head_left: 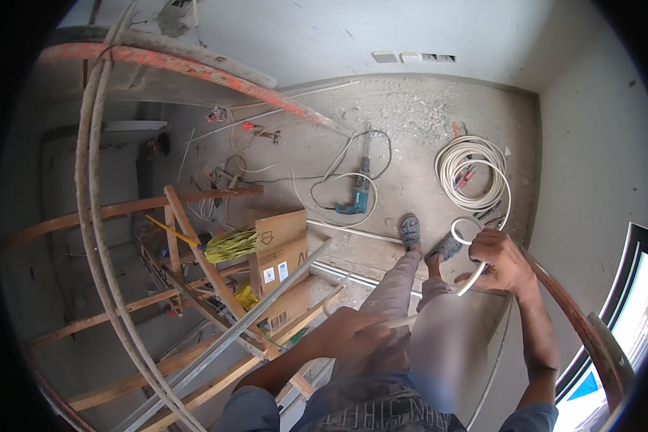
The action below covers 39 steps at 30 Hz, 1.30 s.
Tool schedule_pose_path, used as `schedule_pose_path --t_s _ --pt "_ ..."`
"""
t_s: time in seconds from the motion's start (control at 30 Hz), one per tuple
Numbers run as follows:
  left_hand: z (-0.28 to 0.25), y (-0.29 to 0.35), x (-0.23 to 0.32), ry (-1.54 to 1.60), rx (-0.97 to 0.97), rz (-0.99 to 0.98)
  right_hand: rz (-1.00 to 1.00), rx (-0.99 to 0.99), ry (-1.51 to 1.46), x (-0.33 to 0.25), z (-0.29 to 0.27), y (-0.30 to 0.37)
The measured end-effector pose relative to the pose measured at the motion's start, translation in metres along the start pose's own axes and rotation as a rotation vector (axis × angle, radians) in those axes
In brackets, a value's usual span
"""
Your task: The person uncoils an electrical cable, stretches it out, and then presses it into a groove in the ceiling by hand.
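Above a dusty grey concrete floor (403, 180), the left hand (349, 335) and right hand (498, 259), both curled closed, grip slender white cable (472, 279), apparently straightening it, with slack needed next.

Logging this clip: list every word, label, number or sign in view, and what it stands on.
Cardboard box: dark printed letters on its side, partly cut off; wording left out.
Same box: an outlined downward arrow.
Same box: two white labels, print too small to read.
Shirt: pale lettering across the front, partly blurred; wording left out.
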<state>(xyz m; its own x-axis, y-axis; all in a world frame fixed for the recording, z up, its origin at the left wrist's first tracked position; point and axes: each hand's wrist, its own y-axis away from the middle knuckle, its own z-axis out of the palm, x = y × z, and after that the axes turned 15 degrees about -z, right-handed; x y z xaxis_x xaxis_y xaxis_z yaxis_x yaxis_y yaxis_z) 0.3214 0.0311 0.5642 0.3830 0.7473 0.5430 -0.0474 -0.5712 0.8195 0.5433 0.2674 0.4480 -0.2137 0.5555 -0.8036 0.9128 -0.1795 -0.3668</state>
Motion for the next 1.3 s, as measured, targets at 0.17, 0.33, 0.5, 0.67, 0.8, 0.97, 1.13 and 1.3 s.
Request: schedule_pose_path --t_s 0.17,0.33,0.5,0.67,0.8,0.97,1.13,1.3 --pt "-0.03 0.036 -0.008 -0.257 0.177 -0.024 -0.138 -0.099 -0.102 -0.002 0.01 -0.02" --pt "-0.052 0.025 -0.024 -0.527 0.329 -0.089 -0.029 -0.185 0.098 0.016 0.052 -0.026" --pt "-0.079 -0.032 -0.078 -0.629 0.472 -0.125 0.284 -0.355 0.338 0.042 0.09 -0.052" --pt "-0.088 -0.009 -0.047 -0.57 0.466 -0.104 0.14 -0.325 0.16 0.063 0.054 -0.071" --pt "-0.094 0.034 -0.017 -0.488 0.368 -0.145 -0.094 -0.216 0.114 0.097 0.022 -0.054" --pt "-0.11 0.063 -0.054 -0.438 0.445 -0.208 -0.13 -0.194 0.237 0.125 -0.024 -0.056" --pt "-0.115 0.027 -0.074 -0.486 0.572 -0.326 0.077 -0.375 0.393 0.086 -0.084 -0.083" --pt "-0.149 -0.045 -0.057 -0.467 0.686 -0.171 0.269 -0.303 0.466 0.044 -0.157 -0.105"
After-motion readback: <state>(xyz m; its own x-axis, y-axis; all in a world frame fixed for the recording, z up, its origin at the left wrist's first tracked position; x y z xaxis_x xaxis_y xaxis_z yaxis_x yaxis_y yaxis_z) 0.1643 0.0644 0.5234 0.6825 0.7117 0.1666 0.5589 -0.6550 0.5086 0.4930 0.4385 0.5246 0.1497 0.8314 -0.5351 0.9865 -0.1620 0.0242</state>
